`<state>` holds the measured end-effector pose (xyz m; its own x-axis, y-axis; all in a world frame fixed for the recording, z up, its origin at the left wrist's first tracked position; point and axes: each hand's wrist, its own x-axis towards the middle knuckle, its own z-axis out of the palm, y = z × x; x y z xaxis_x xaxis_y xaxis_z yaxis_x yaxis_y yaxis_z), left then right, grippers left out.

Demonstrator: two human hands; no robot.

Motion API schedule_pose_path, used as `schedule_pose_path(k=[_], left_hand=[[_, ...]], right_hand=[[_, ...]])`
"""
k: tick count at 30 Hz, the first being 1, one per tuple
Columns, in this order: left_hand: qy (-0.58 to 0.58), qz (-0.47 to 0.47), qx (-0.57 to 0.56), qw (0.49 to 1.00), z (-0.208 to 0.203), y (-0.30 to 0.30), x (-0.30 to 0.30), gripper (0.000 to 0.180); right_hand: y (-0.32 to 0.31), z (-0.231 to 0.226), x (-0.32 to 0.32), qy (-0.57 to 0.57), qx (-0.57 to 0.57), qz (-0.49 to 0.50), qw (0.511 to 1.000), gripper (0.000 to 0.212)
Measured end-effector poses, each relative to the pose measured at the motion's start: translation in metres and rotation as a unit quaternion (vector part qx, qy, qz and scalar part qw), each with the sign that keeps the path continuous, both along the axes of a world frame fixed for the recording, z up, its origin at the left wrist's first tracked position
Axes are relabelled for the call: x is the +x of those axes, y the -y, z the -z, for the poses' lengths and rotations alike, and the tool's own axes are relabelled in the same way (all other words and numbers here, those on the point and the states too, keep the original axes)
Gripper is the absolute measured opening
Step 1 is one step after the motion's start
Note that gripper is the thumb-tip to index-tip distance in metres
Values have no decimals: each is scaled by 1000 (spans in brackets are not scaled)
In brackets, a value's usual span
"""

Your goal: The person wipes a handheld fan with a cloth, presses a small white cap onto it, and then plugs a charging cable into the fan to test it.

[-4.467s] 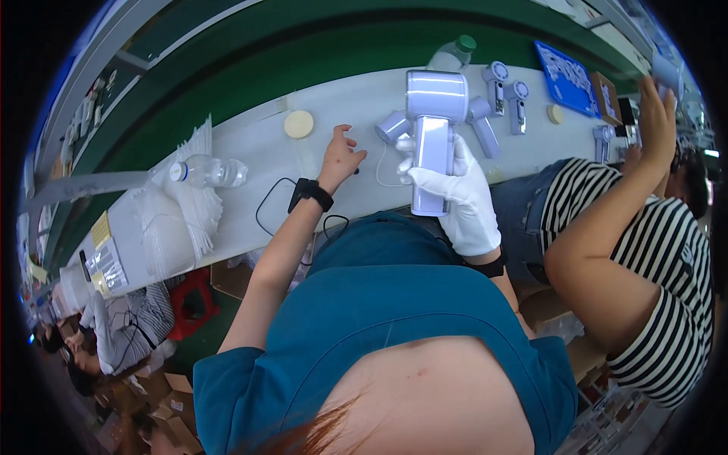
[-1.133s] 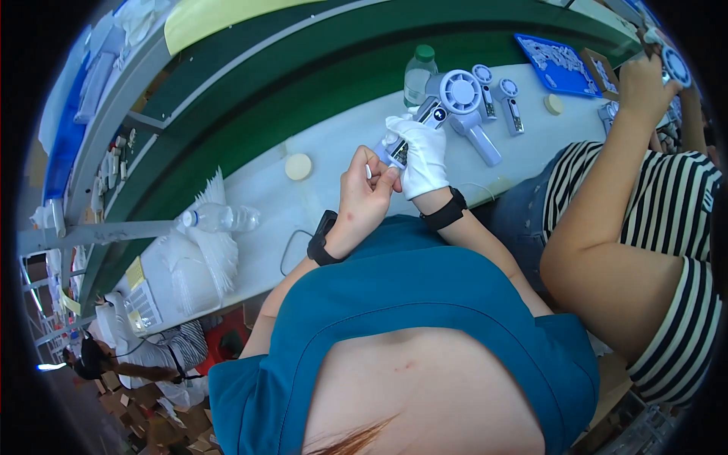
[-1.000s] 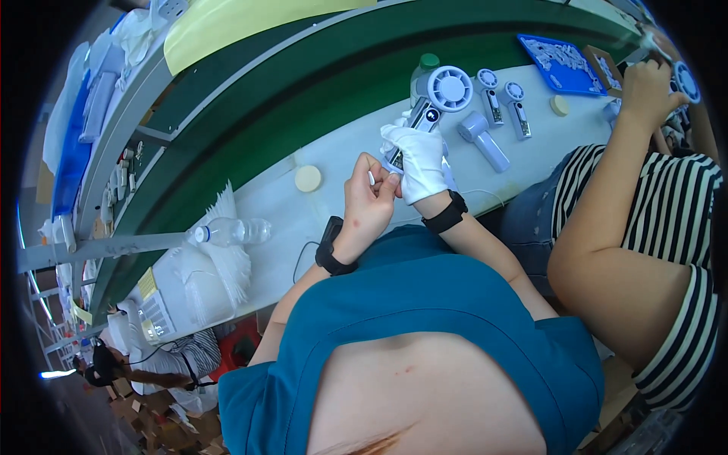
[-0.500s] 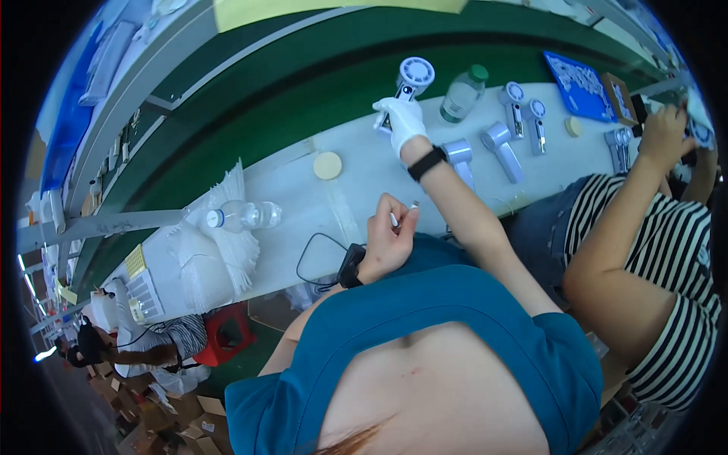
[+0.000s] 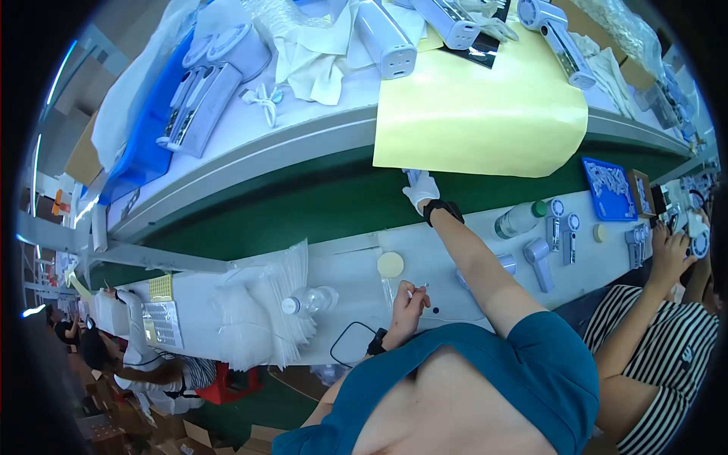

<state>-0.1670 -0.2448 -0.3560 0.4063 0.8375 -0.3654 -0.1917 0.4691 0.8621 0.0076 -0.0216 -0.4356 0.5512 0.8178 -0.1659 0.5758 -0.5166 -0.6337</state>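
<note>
My right hand (image 5: 422, 192), in a white glove, reaches far out over the bench, just below the hanging yellow sheet. Its fingers are closed on a handheld fan (image 5: 413, 176); the sheet and shelf edge hide most of that fan. Bare and bent close to my body, my left hand (image 5: 408, 307) pinches the end of a cable, and the small metal plug (image 5: 426, 286) pokes out past the fingers. A pale round disc (image 5: 390, 265) lies just beyond the left hand. Under my right forearm another lavender fan (image 5: 506, 264) is partly covered.
Overhead, a shelf carries fans, cloths and the yellow sheet (image 5: 485, 129). More fans (image 5: 539, 264), a green-capped bottle (image 5: 520, 220) and a blue tray (image 5: 609, 189) are to the right. Leftward are a clear bottle (image 5: 311, 302) and white foam sleeves (image 5: 250, 322). A striped-shirted co-worker (image 5: 660, 341) sits at right.
The view has tilted up, bringing the upper shelf in. My right hand has reached farther out with the fan, which has mostly gone behind the yellow sheet. My left hand still pinches the cable.
</note>
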Motion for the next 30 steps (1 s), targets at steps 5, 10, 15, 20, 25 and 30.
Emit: schedule_pose_path(k=[5,10,15,20,25,30], left_hand=[[45,1,22,999,10,6,9,14],[70,6,81,994,-18,18,0,14],[72,48,77,993,-37,22,-1,16],[69,103,105,987,-47,37,9,18],[50,101,182,977,-53,52,8,20],[58,80,151,983,-65,50,13,20]], right_hand=[[53,-36,-10,40,3,20,999,61],[211,-65,3,135,70,-33,988,51],[303,-51,-6,215,-56,6,975,45],[308,-33,17,-104,-60,16,993,41],[309,-89,-9,-513,81,100,849,34],[316,-116,-17,-658,218,117,711,31]])
